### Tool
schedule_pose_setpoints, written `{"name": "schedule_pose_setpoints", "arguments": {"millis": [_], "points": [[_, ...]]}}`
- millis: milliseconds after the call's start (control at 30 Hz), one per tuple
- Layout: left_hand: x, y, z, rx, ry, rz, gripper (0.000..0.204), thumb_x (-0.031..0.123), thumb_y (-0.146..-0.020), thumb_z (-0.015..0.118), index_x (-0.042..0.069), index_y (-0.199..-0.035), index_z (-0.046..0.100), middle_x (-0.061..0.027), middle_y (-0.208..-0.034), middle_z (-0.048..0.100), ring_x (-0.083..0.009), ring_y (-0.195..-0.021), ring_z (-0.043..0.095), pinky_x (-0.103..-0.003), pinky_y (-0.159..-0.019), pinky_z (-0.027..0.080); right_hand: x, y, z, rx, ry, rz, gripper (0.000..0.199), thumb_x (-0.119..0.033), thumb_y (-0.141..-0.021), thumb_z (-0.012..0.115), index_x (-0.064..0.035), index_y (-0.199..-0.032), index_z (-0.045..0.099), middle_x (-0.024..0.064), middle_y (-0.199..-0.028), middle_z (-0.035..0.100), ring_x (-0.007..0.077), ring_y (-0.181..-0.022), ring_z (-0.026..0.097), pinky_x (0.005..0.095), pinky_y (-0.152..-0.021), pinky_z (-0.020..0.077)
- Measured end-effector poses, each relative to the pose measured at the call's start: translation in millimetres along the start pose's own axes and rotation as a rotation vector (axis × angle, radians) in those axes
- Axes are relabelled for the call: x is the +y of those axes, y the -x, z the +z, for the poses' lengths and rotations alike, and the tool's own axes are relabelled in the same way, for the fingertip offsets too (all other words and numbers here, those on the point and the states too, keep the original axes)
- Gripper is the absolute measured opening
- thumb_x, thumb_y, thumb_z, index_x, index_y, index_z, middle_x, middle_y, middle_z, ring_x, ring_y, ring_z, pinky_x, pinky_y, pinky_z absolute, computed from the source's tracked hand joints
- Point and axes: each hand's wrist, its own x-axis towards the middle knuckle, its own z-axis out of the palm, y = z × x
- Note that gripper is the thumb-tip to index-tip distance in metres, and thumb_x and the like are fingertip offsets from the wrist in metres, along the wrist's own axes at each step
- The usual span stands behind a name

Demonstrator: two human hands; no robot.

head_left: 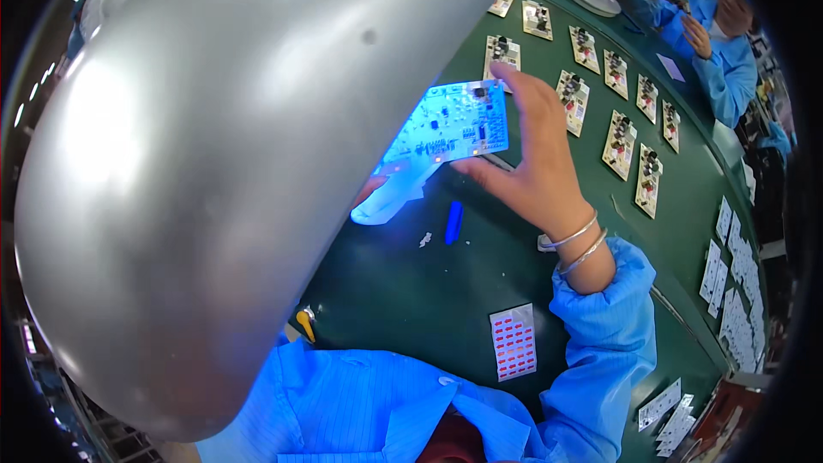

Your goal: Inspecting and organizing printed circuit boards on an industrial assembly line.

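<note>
A printed circuit board (467, 124), lit bluish white, is tilted above the green table, its left end behind a large silver lamp hood (197, 163). My right hand (540, 159) has fingertips at the board's upper right corner and the thumb at its lower edge, gripping it. Of my left hand (369, 190), only a bit of finger shows past the hood, near the board's lower left. Beside that finger hangs a pale, crumpled cloth-like piece (390, 199), partly hidden. Below the board lies a short blue stick-shaped object (453, 223).
Several boards with components (619, 144) stand in rows at the upper right. A sheet of red arrow stickers (514, 343) lies near me, and a yellow-knobbed part (305, 324) beside the hood. White board pieces (741, 317) pile up far right. A co-worker (720, 43) sits across.
</note>
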Motion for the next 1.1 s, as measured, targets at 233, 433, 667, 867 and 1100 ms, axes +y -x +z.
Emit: {"name": "schedule_pose_setpoints", "arguments": {"millis": [233,433,667,867,1100], "points": [[2,-1,7,0.01,0.026,0.005,0.089,0.011,-0.06,0.072,0.011,-0.129,0.015,-0.0235,-0.109,0.046,-0.0316,-0.099,0.048,-0.043,-0.083,0.038,6,7,0,-0.007,0.01,0.015,0.08,-0.027,-0.059,0.072,-0.0034,-0.123,0.031,0.0136,-0.118,0.043,0.0286,-0.106,0.042,0.0361,-0.091,0.0319],[4,-6,4,-0.048,0.018,-0.004,0.085,0.01,-0.06,0.069,0.009,-0.128,0.017,-0.0246,-0.108,0.046,-0.0323,-0.098,0.048,-0.043,-0.084,0.037,9,9,2,-0.035,-0.042,0.016,0.083,-0.032,-0.062,0.07,-0.0027,-0.126,0.027,0.0135,-0.121,0.041,0.0274,-0.111,0.04,0.0355,-0.094,0.0304],[2,2,1,-0.024,0.063,-0.036,0.08,0.014,-0.062,0.066,0.007,-0.126,0.018,-0.0231,-0.105,0.046,-0.0303,-0.096,0.047,-0.042,-0.084,0.036,10,12,1,-0.066,-0.15,-0.003,0.083,-0.033,-0.066,0.068,-0.0025,-0.129,0.023,0.0163,-0.123,0.039,0.0276,-0.114,0.039,0.0354,-0.096,0.0287],[-1,12,10,0.062,0.193,-0.15,0.075,0.02,-0.066,0.063,0.005,-0.125,0.02,-0.0204,-0.104,0.043,-0.0265,-0.093,0.045,-0.039,-0.083,0.036,9,14,3,-0.036,-0.289,-0.042,0.084,-0.027,-0.063,0.068,-0.004,-0.129,0.022,0.0151,-0.123,0.039,0.0302,-0.11,0.04,0.0376,-0.093,0.0296],[-8,14,8,-0.042,0.179,-0.065,0.073,0.023,-0.063,0.065,0.004,-0.122,0.027,-0.0204,-0.106,0.042,-0.0266,-0.093,0.045,-0.039,-0.082,0.036,7,18,3,-0.033,-0.365,-0.042,0.096,-0.012,-0.051,0.074,-0.0049,-0.13,0.019,0.0151,-0.126,0.036,0.0336,-0.109,0.04,0.0388,-0.093,0.0313]]}}
